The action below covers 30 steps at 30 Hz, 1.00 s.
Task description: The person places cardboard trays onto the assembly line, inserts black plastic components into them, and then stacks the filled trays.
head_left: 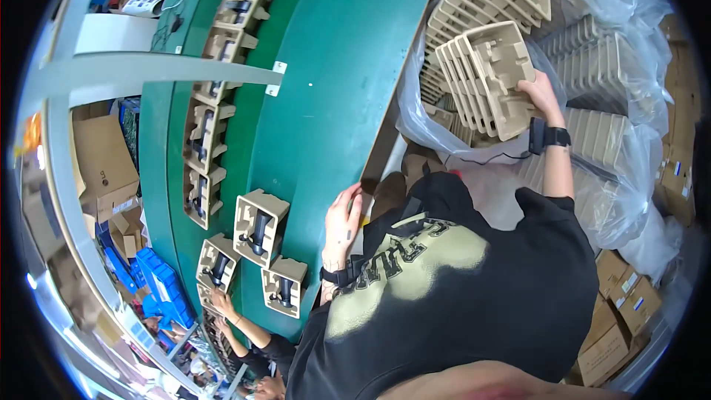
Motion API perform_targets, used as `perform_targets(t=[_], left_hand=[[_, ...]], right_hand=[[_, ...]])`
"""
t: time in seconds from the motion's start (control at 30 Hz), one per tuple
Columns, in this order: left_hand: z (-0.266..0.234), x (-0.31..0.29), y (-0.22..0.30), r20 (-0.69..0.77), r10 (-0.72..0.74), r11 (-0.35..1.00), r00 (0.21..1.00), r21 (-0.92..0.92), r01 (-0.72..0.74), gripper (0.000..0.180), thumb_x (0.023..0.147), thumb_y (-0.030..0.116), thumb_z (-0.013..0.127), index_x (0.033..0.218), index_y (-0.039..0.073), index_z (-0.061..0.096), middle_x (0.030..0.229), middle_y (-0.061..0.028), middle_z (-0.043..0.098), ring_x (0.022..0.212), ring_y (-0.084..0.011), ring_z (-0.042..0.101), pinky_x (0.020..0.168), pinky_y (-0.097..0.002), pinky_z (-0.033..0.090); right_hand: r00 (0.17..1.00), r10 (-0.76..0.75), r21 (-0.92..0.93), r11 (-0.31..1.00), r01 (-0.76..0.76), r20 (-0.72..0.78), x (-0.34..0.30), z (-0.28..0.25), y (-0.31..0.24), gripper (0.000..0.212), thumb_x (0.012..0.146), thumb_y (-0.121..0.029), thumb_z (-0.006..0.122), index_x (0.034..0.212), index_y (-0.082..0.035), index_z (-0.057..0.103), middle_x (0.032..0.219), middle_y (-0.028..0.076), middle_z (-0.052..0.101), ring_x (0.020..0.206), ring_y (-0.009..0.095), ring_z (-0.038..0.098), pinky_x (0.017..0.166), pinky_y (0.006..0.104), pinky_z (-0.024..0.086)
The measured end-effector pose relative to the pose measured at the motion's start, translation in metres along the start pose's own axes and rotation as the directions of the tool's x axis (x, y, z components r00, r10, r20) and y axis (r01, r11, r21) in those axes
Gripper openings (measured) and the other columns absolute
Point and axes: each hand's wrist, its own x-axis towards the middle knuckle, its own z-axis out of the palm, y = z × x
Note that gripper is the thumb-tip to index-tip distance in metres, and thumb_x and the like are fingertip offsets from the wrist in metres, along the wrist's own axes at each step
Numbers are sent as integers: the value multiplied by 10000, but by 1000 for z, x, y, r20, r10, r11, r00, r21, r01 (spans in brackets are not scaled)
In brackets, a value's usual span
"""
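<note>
My right hand [541, 94] is closed on the edge of a tilted stack of tan moulded-pulp trays [507, 67], above an opened plastic bag at the right. Its thumb lies over the front tray's rim; the fingers behind are hidden. My left hand [344, 216] is at the near edge of the green table [318, 104], fingers stretched out, and nothing shows in it. Left of it, on the table, stand pulp trays [261, 200] that each hold a black device [258, 233].
A row of filled trays [200, 141] runs along the far side of the table. A grey metal frame bar [185, 67] crosses above it. Beyond a co-worker's hands [222, 304] lies a blue crate [163, 285]. Wrapped tray stacks [592, 67] and cardboard boxes [603, 344] stand at the right.
</note>
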Motion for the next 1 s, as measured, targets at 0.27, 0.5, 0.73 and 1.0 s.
perform_targets(t=[0.27, 0.5, 0.73, 1.0], left_hand=[[-60, -12, 74, -102, 302, 781, 948, -543, -307, 485, 919, 228, 532, 1347, 28, 422, 1294, -164, 521, 1202, -232, 499, 962, -335, 421], [-78, 48, 1, -664, 98, 946, 741, -169, -276, 653, 868, 370, 577, 1372, 18, 355, 1302, -211, 486, 1218, -330, 475, 981, -396, 407], [-131, 29, -27, -692, -80, 997, 718, -40, 72, 455, 842, 387, 574, 1096, 9, 598, 973, -214, 631, 886, -343, 622, 764, -407, 480], [-154, 42, 25, -763, 49, 981, 644, -86, -176, 356, 787, 366, 578, 665, 43, 668, 631, -177, 607, 620, -352, 616, 580, -426, 480]], right_hand=[[960, -268, 326, 918, 228, 82, -153, 46, -183, 355, 806, -217, 644, 1058, 29, 600, 926, 55, 646, 761, 119, 597, 681, 261, 488], [819, -232, 514, 854, -87, 525, -211, 207, -214, 360, 873, -291, 620, 1045, 25, 600, 977, 102, 650, 769, 168, 671, 546, 239, 526], [714, -700, 249, 687, 683, -27, -94, 210, -254, 329, 889, -299, 604, 1068, -27, 651, 831, 73, 672, 780, 146, 624, 614, 268, 495], [503, -854, 152, 519, 841, 132, -3, 236, -311, 267, 841, -162, 619, 1014, 38, 659, 857, 80, 684, 773, 123, 614, 717, 253, 480]])
